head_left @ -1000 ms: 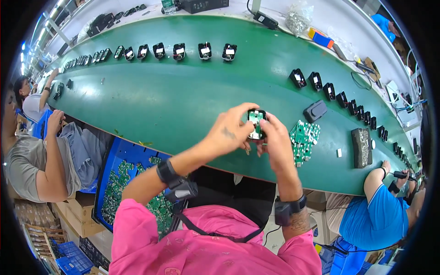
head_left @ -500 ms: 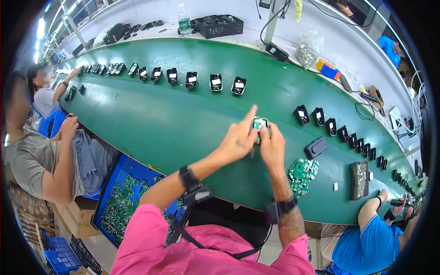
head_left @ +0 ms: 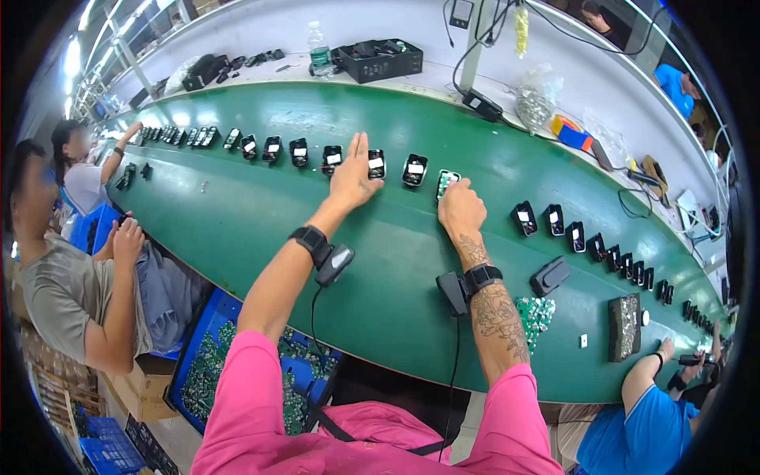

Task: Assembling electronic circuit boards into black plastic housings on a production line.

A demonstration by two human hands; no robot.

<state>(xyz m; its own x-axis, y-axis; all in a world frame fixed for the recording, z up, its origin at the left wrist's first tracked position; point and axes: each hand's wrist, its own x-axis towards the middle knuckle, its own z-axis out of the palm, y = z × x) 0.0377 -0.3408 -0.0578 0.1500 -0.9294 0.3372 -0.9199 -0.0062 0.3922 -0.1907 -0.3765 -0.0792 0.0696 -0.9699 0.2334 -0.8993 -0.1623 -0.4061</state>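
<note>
My right hand (head_left: 461, 207) grips a small black housing (head_left: 440, 192) with a green circuit board (head_left: 446, 180) in its top, at the right end of a row on the green bench. My left hand (head_left: 355, 180) reaches with straight fingers between two open black housings, one on its left (head_left: 331, 161) and one on its right (head_left: 378, 165); whether it touches either I cannot tell. White labels show inside both. Another open housing (head_left: 414, 171) stands between my hands. A pile of green circuit boards (head_left: 536, 319) lies by my right forearm.
A second row of housings (head_left: 554, 220) runs off to the right, near a dark closed case (head_left: 549, 276) and a dark block (head_left: 624, 328). A blue bin of circuit boards (head_left: 176, 385) sits below the bench edge. Co-workers sit at both sides; a bottle (head_left: 319, 51) stands on the back ledge.
Both hands were together over the mid-bench on the board and housing. My right hand has carried it to the row's end; my left has let go and moved up and left.
</note>
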